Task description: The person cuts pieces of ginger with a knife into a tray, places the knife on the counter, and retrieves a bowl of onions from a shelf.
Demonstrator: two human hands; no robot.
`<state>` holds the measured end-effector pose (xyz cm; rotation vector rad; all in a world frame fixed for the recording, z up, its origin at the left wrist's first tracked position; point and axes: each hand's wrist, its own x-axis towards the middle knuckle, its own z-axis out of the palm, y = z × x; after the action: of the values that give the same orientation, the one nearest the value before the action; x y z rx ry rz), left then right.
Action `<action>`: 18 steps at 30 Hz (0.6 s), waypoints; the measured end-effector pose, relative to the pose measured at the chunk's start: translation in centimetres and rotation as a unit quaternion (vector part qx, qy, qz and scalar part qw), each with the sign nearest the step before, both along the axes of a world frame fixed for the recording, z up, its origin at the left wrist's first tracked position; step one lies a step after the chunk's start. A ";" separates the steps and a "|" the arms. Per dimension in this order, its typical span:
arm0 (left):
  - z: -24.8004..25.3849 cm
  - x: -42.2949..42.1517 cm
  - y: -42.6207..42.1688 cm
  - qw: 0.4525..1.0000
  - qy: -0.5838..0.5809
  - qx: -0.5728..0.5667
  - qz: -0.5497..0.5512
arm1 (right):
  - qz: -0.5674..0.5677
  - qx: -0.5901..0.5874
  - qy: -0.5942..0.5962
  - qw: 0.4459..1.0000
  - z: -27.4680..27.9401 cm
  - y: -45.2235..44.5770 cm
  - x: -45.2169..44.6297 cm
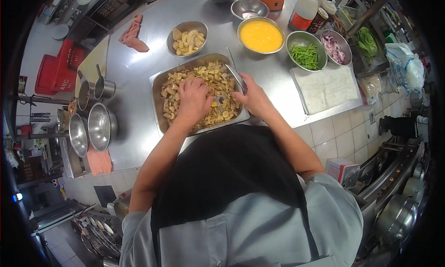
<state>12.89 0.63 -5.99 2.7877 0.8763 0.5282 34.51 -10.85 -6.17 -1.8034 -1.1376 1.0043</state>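
Observation:
A deep rectangular metal tray point(157, 97) stands in front of me, filled with chopped pale brown and yellowish food pieces point(224, 107). My left hand point(193, 97) is down in the food, left of the tray's middle. Its fingers are curled into the pieces, and the fingertips are hidden. At the tray's right side, my right hand point(252, 95) grips a shiny curved metal utensil point(235, 77) between thumb and fingers. The utensil leans into the food; its exact kind is unclear.
Behind the tray are bowls of pale yellow chunks point(189, 42), yellow liquid point(262, 36), cut green beans point(304, 56) and sliced purple onion point(334, 50). A folded white cloth point(327, 88) lies right. Metal bowls point(99, 127) and a small pot point(104, 88) stand left.

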 end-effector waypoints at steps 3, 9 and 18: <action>-0.1 0.5 0.0 1.000 -0.024 -0.006 -0.012 | 0.004 0.003 0.000 1.000 -0.3 -0.1 0.2; 2.1 2.2 -1.5 0.982 0.027 -0.132 -0.129 | -0.008 0.008 0.018 1.000 -1.7 -0.2 0.5; 1.6 2.2 0.9 0.988 0.148 -0.021 -0.041 | -0.007 0.010 0.026 1.000 -2.0 -0.5 0.7</action>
<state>15.06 1.51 -4.35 2.8929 0.8081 0.0797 35.25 -11.33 -8.16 -1.7568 -1.0994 1.0220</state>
